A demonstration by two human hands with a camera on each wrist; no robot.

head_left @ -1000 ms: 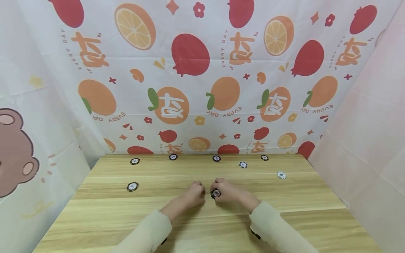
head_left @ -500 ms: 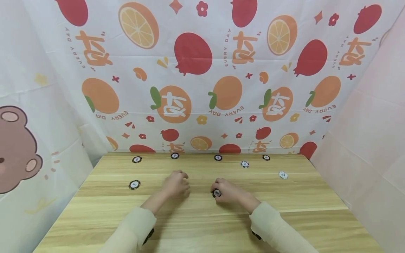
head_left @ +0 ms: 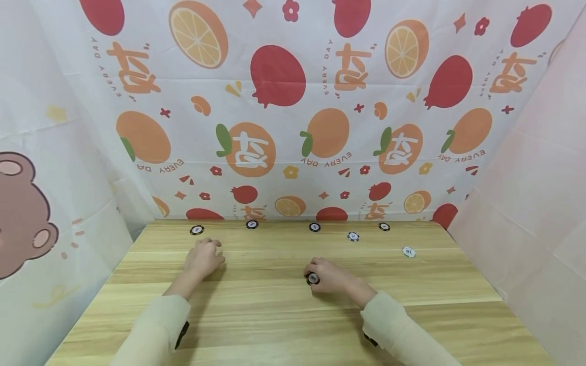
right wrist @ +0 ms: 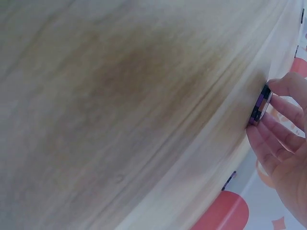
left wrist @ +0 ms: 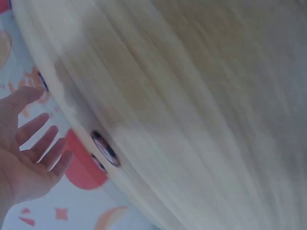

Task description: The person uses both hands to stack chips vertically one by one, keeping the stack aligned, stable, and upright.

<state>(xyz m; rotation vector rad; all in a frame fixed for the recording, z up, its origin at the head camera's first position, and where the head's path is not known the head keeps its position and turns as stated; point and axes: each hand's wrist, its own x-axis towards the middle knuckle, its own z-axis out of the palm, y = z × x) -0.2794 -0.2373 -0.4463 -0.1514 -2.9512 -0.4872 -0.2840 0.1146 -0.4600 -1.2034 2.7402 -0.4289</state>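
Right hand: thumb and fingers grip a small stack of chips by the rim, edge bands black and purple. In the right wrist view the stack is tilted, its lower edge close to the wood; whether it touches cannot be told.

Left hand: holds no visible object; fingers loosely spread, thumb apart from them, palm toward its wrist camera. It is over the tabletop, to the left of the right hand and well apart from it. Left wrist view: a near chip, dark-rimmed, lies flat near the little-finger side, apart from the fingers; a second chip shows just past it.

Others, head view: a far-left chip lies just beyond the left hand. A dark chip lies beyond both hands, sideways between them. A black-rimmed chip lies straight beyond the right hand. A blue-and-white chip and a far-right chip lie beyond and to its right; a white chip is farther right, nearer the person.

Both forearms wear pale sleeves. Past the far edge, behind all chips, hangs a fruit-print cloth.
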